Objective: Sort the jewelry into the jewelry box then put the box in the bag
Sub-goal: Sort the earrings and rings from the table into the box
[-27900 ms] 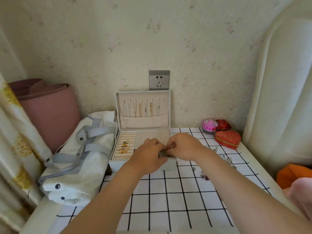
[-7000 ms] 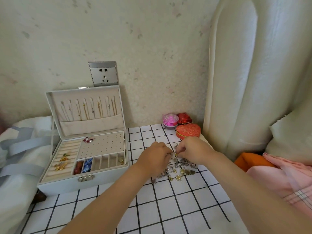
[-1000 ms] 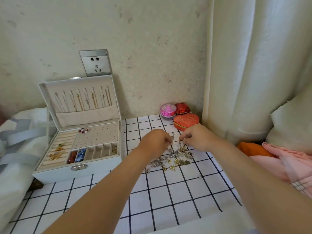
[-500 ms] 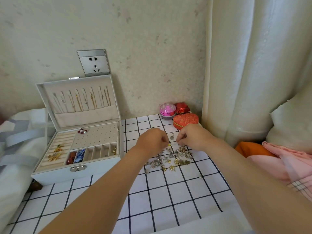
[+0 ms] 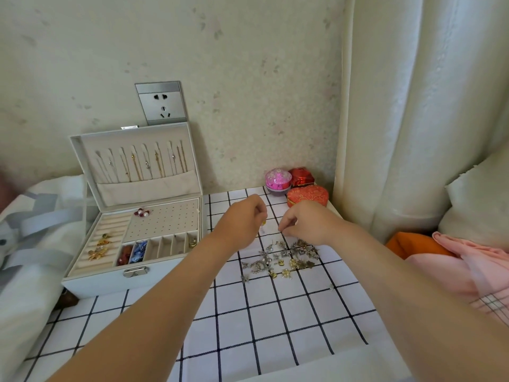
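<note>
Left hand (image 5: pixel 242 223) fingers pinch a tiny earring (image 5: pixel 264 225); right hand (image 5: pixel 305 221) curls, grip unclear, above the glinting heap (image 5: pixel 283 257) near the gridded worktop (image 5: pixel 261 321)'s right edge.

The jewelry box (image 5: pixel 132 274) stands left of the loose jewelry (image 5: pixel 283 257), bag (image 5: pixel 33 244) seemingly further left.

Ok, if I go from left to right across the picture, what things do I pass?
Bag → jewelry box → left hand, pinching a little earring → right hand → pink cloth.
</note>
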Demonstrator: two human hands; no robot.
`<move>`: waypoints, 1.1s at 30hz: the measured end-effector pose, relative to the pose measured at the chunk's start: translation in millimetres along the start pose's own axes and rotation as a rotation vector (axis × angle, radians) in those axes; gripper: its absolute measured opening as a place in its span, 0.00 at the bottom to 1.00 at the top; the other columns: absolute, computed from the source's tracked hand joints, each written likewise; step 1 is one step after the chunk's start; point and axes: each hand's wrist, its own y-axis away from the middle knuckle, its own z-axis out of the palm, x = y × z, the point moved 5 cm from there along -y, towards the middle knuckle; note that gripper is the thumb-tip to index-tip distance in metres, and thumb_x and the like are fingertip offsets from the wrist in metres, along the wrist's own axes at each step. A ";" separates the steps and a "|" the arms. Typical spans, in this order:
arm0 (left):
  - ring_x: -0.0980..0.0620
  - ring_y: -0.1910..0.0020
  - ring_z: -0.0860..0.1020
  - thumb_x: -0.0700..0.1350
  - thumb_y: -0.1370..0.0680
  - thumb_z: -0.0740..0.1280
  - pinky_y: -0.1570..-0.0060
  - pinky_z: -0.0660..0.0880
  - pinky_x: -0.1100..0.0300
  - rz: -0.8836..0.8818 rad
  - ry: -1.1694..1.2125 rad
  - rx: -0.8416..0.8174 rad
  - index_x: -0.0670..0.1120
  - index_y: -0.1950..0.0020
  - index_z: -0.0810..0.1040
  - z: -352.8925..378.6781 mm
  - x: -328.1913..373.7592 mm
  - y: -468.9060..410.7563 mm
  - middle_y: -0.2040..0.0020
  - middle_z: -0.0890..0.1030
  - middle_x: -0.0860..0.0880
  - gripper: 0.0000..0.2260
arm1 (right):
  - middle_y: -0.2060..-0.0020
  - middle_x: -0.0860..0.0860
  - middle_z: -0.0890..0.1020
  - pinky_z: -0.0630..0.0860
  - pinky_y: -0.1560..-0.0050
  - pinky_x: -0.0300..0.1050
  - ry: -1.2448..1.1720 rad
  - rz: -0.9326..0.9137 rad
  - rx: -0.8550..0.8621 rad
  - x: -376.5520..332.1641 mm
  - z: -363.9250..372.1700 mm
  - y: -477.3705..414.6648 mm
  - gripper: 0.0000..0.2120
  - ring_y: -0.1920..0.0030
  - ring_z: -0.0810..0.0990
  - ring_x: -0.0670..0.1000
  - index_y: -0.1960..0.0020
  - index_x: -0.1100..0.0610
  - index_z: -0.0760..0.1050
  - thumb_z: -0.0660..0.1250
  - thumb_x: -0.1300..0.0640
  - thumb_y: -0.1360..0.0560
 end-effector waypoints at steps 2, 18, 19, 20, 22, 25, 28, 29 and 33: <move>0.58 0.62 0.75 0.43 0.19 0.64 0.63 0.69 0.65 0.007 -0.008 -0.011 0.48 0.49 0.76 -0.2 0.5 3.9 0.61 0.78 0.56 0.02 | 0.61 0.40 0.85 0.81 0.51 0.47 0.033 -0.007 -0.037 -6.0 4.4 0.8 0.03 0.57 0.82 0.41 0.55 0.47 0.86 0.75 0.52 0.27; 0.57 0.59 0.78 0.50 0.20 0.66 0.56 0.75 0.58 0.019 -0.048 0.041 0.52 0.54 0.82 -47.9 3.0 27.2 0.60 0.83 0.55 0.06 | 0.61 0.43 0.84 0.80 0.53 0.43 -0.003 -0.014 -0.023 -52.6 5.2 -5.8 0.03 0.58 0.82 0.45 0.57 0.50 0.84 0.73 0.56 0.26; 0.57 0.60 0.78 0.50 0.20 0.66 0.57 0.75 0.58 0.016 -0.037 0.053 0.52 0.54 0.82 -55.1 1.6 30.1 0.60 0.83 0.55 0.06 | 0.60 0.44 0.84 0.78 0.55 0.41 -0.046 -0.031 0.004 -60.4 3.2 -6.0 0.02 0.57 0.81 0.45 0.56 0.51 0.84 0.73 0.56 0.25; 0.57 0.60 0.78 0.50 0.20 0.67 0.57 0.75 0.58 0.007 -0.031 0.061 0.52 0.54 0.82 -62.2 -0.7 33.0 0.60 0.83 0.55 0.06 | 0.59 0.45 0.84 0.77 0.56 0.39 -0.091 -0.045 0.026 -68.3 1.9 -6.5 0.02 0.57 0.81 0.46 0.56 0.51 0.84 0.73 0.56 0.25; 0.57 0.59 0.79 0.51 0.21 0.67 0.56 0.76 0.58 -0.019 -0.021 0.080 0.53 0.53 0.84 -77.0 -8.1 39.4 0.60 0.83 0.55 0.07 | 0.58 0.46 0.85 0.76 0.56 0.39 -0.168 -0.068 0.065 -83.7 1.3 -8.4 0.02 0.56 0.82 0.46 0.55 0.51 0.84 0.73 0.55 0.25; 0.59 0.58 0.78 0.50 0.20 0.67 0.55 0.75 0.59 -0.054 0.040 0.123 0.51 0.53 0.85 -99.9 -21.6 50.3 0.59 0.83 0.56 0.08 | 0.61 0.45 0.84 0.74 0.60 0.37 -0.282 -0.082 0.108 -106.6 4.1 -13.1 0.03 0.63 0.79 0.41 0.58 0.49 0.83 0.74 0.55 0.25; 0.65 0.58 0.76 0.48 0.21 0.68 0.58 0.69 0.70 -0.093 0.068 0.150 0.52 0.51 0.85 -119.6 -37.5 65.0 0.57 0.81 0.60 0.06 | 0.63 0.47 0.84 0.76 0.61 0.38 -0.363 -0.099 0.107 -131.4 11.4 -18.4 0.06 0.66 0.78 0.40 0.60 0.47 0.83 0.74 0.56 0.25; 0.66 0.58 0.76 0.47 0.21 0.68 0.58 0.68 0.72 -0.104 0.071 0.152 0.52 0.50 0.85 -124.9 -43.4 70.3 0.57 0.81 0.60 0.05 | 0.63 0.48 0.84 0.77 0.60 0.39 -0.363 -0.110 0.103 -139.3 15.1 -20.6 0.07 0.65 0.78 0.41 0.60 0.46 0.83 0.74 0.56 0.25; 0.62 0.60 0.80 0.43 0.22 0.71 0.54 0.76 0.66 -0.180 0.214 0.173 0.53 0.50 0.84 -143.3 -70.5 89.2 0.58 0.83 0.58 0.05 | 0.63 0.47 0.85 0.76 0.57 0.38 -0.286 -0.140 0.081 -166.1 32.0 -28.2 0.06 0.64 0.80 0.41 0.60 0.47 0.83 0.74 0.56 0.26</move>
